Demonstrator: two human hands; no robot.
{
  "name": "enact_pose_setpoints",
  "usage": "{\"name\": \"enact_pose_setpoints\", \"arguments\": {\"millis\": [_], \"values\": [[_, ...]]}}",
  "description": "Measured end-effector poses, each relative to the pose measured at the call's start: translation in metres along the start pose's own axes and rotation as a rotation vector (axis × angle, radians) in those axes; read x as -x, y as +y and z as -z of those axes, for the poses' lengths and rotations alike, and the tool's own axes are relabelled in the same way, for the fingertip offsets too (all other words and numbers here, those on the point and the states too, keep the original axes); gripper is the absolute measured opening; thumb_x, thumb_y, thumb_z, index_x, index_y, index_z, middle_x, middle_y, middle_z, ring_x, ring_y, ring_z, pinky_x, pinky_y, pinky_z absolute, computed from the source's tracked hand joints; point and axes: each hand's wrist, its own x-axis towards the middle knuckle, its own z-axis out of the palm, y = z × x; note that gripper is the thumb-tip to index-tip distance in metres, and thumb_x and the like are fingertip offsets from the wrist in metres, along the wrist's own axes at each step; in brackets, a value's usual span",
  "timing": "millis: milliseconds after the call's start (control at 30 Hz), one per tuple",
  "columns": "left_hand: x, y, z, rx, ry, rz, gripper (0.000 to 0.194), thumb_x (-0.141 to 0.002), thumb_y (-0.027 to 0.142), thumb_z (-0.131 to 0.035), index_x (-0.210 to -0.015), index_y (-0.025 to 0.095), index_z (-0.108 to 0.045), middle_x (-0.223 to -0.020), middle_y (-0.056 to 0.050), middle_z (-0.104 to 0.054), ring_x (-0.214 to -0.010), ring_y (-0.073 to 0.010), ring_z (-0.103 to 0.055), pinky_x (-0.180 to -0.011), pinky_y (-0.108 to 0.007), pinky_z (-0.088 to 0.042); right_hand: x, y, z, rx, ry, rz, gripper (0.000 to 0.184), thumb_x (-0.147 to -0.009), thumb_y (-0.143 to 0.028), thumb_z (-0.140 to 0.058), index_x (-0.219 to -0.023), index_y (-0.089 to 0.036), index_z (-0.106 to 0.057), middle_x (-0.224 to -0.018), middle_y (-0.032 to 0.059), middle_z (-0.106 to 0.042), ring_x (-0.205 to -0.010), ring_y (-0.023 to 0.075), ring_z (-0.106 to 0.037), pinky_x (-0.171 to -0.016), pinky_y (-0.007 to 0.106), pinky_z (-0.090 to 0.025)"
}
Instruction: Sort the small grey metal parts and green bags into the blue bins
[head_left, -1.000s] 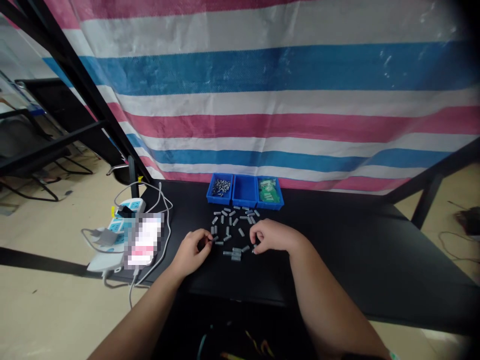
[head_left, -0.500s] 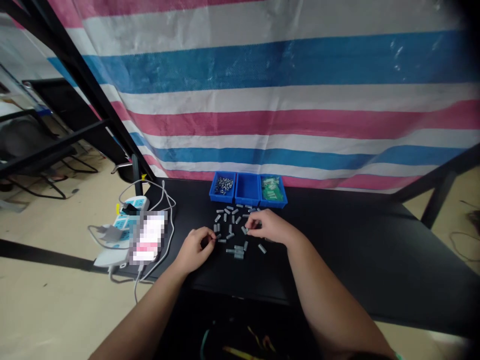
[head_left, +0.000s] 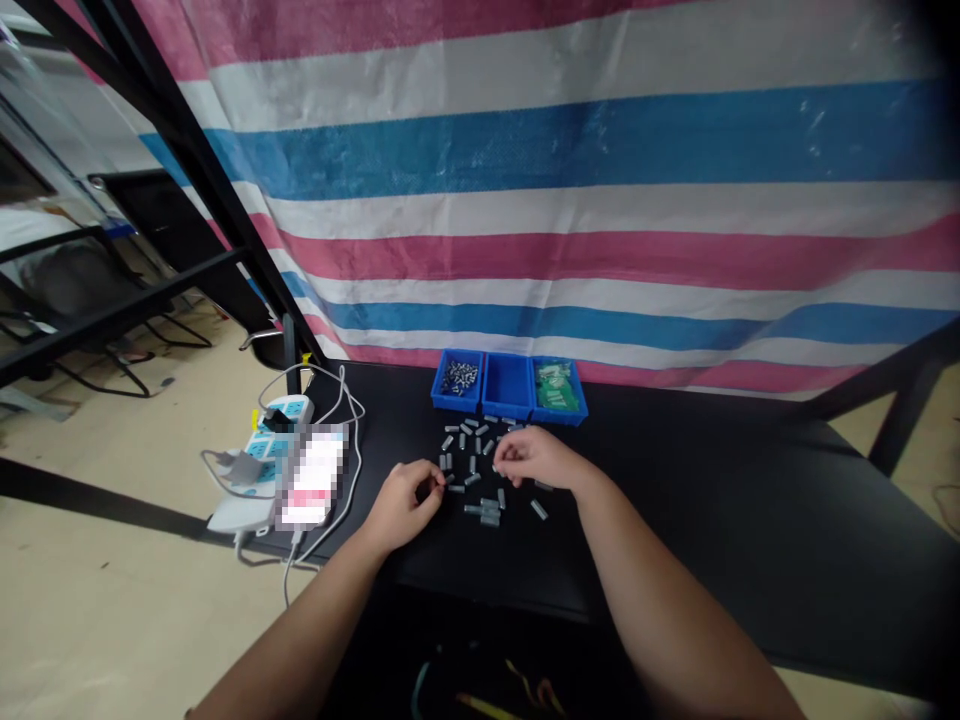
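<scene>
Many small silvery metal cylinders [head_left: 490, 508] lie scattered over the black table [head_left: 675, 520], a few side by side near the front. My left hand [head_left: 409, 505] rests at the left edge of the scatter, thumb and forefinger brought together. One metal cylinder [head_left: 450, 480] is right at those fingertips; whether it is gripped I cannot make out. My right hand [head_left: 540, 458] is over the right part of the scatter, fingers curled and pinched on a metal cylinder [head_left: 496, 469] that is mostly covered. Its palm hides other pieces.
Behind the scatter stand three joined blue bins: one with small screws [head_left: 459, 378], a middle one [head_left: 508, 385] with its floor showing, one with green packets [head_left: 556, 388]. At left lie a power strip [head_left: 255, 450], white cables and a phone [head_left: 311, 480]. A striped sheet [head_left: 525, 210] hangs behind.
The whole view has shifted, so everything sits slightly further right and lower. My right fingers have closed over a cylinder that showed more before. My left hand keeps its place and pinch.
</scene>
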Motion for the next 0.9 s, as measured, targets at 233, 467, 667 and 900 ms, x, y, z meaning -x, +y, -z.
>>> {"name": "enact_pose_setpoints", "arguments": {"millis": [233, 467, 667, 900], "values": [[0.000, 0.001, 0.000, 0.019, 0.008, -0.002, 0.010, -0.092, 0.022, -0.055, -0.093, 0.022, -0.065, -0.081, 0.000, -0.069, -0.074, -0.0165, -0.063, -0.079, -0.033, -0.041, -0.018, -0.010, -0.015, -0.277, 0.411, 0.268, 0.063, -0.073, -0.039, -0.084, -0.128, -0.023, -0.059, -0.112, 0.0106, -0.072, -0.086, 0.0199, -0.072, -0.076, 0.039, -0.063], [0.000, 0.000, 0.000, 0.015, 0.008, -0.004, 0.011, -0.091, 0.023, -0.054, -0.093, 0.022, -0.065, -0.081, -0.001, -0.070, -0.073, -0.0172, -0.064, -0.078, -0.033, -0.042, -0.005, -0.005, -0.005, -0.028, 0.337, 0.154, 0.040, -0.078, -0.044, -0.076, -0.105, -0.016, -0.069, -0.090, 0.0074, -0.069, -0.070, 0.0161, -0.063, -0.047, 0.023, -0.050], [0.001, 0.000, 0.002, 0.045, 0.033, -0.051, 0.009, -0.088, 0.019, -0.056, -0.091, 0.022, -0.064, -0.085, -0.003, -0.068, -0.083, -0.0198, -0.063, -0.082, -0.035, -0.046, 0.012, 0.000, 0.010, 0.120, 0.544, 0.229, 0.032, -0.085, -0.047, -0.069, -0.100, -0.018, -0.069, -0.081, 0.0043, -0.067, -0.071, 0.0173, -0.062, -0.062, 0.030, -0.051], [0.007, 0.008, 0.003, -0.040, 0.088, -0.138, 0.043, -0.079, 0.029, -0.072, -0.121, 0.025, -0.060, -0.129, -0.011, -0.058, -0.126, -0.0305, -0.051, -0.107, -0.047, -0.042, 0.075, 0.020, -0.030, 0.558, 0.834, 0.228, 0.032, -0.088, -0.039, -0.067, -0.116, -0.025, -0.066, -0.111, 0.0094, -0.064, -0.102, 0.0270, -0.061, -0.088, 0.041, -0.052]]}}
